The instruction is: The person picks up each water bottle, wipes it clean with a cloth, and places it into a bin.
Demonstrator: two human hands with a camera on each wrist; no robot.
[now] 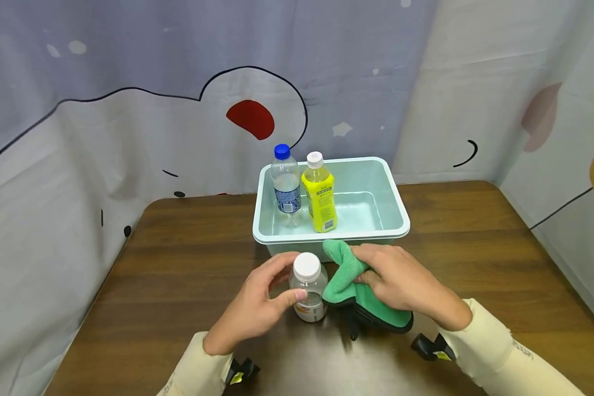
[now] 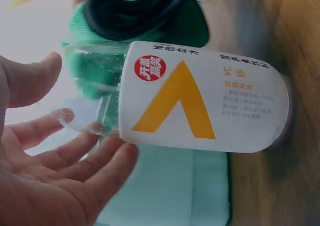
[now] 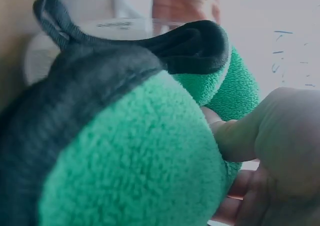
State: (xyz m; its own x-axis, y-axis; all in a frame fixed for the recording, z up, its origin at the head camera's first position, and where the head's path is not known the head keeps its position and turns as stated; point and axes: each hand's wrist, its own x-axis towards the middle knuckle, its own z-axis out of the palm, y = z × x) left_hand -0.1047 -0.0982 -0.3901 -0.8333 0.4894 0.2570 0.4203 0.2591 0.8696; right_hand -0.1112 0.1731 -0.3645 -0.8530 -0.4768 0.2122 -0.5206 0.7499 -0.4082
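Observation:
A clear bottle [image 1: 309,283] with a white cap stands upright on the table, near the tub's front side. The left wrist view shows its white label [image 2: 200,98] with an orange V shape. My left hand [image 1: 259,302] is around the bottle's left side, thumb and fingers spread, fingertips close by its shoulder; in the left wrist view the thumb [image 2: 37,83] stands apart from the plastic. My right hand [image 1: 393,275] grips a folded green cloth [image 1: 348,275] between thumb and fingers. The cloth, with black edging and a hanging loop [image 3: 52,15], lies against the bottle's right side.
A pale mint tub [image 1: 396,220] stands behind the hands at the table's back edge. Inside it are a blue-capped clear bottle [image 1: 286,181] and a yellow-labelled bottle [image 1: 320,195]. The wooden table [image 1: 178,286] backs onto a printed curtain [image 1: 128,137].

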